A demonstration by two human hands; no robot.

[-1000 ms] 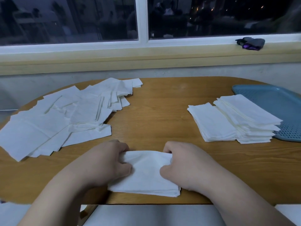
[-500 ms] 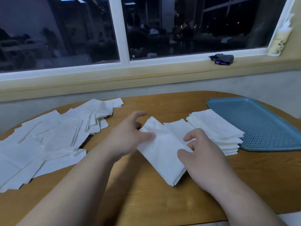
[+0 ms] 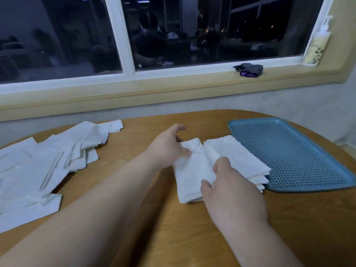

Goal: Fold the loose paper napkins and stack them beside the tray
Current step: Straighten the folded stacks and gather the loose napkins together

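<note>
In the head view, the main risk is that the folded white paper napkin (image 3: 189, 170), soft and light, springs open or lands askew once it is let go. A careless release could also push the stack of folded white napkins (image 3: 238, 157) further against the blue perforated plastic tray (image 3: 292, 151), whose left rim the stack already seems to touch. The napkin sits at centre frame, just left of that stack and overlapping its edge. The left hand (image 3: 166, 145) pinches its far corner with the thumb on top. The right hand (image 3: 231, 187) nips its near right edge between thumb and forefinger, so the sheet spans between both grips. Whether it already rests on the round wooden table (image 3: 173, 237) is unclear. The heap of loose white paper napkins (image 3: 48, 166) waits at left, well apart.
</note>
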